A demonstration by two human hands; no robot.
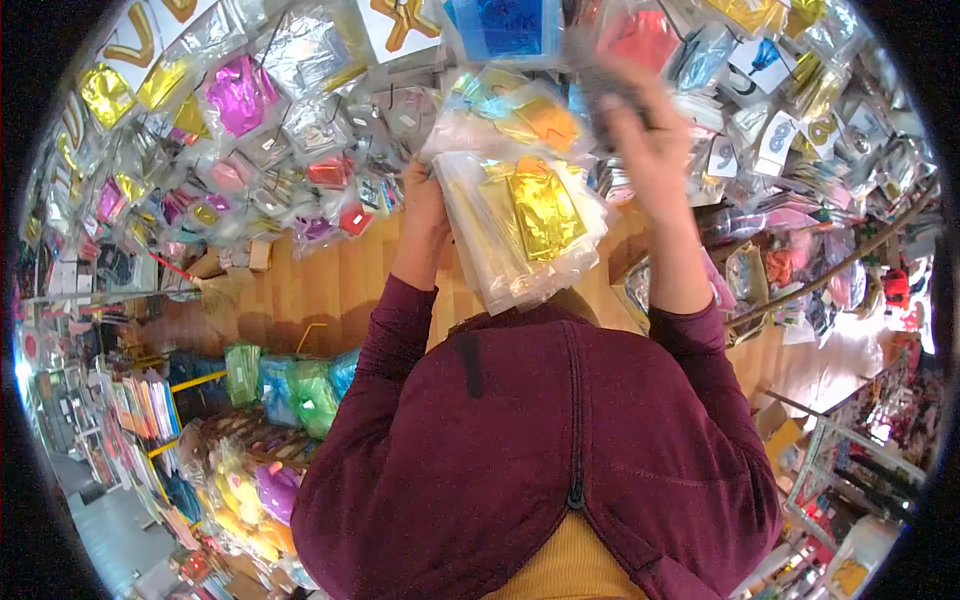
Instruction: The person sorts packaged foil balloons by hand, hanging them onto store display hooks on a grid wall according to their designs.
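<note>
My left hand (426,205) is closed on the left edge of a stack of clear plastic packets (470,230). On top of the stack shows a folded shiny gold foil balloon (546,208). Packets with orange and light blue foil (545,122) lie against its far end. My right hand (655,140) is raised to the right of the stack, over the hanging packets. Motion blurs its fingers, which seem curled around a dark object (612,92) too smeared to name.
Rows of packaged foil balloons hang ahead, among them a magenta one (240,95) and a blue one (507,25). A wooden floor (330,285) lies below. Green and blue bags (312,390) stand at the left, and a curved rod (835,268) crosses at the right.
</note>
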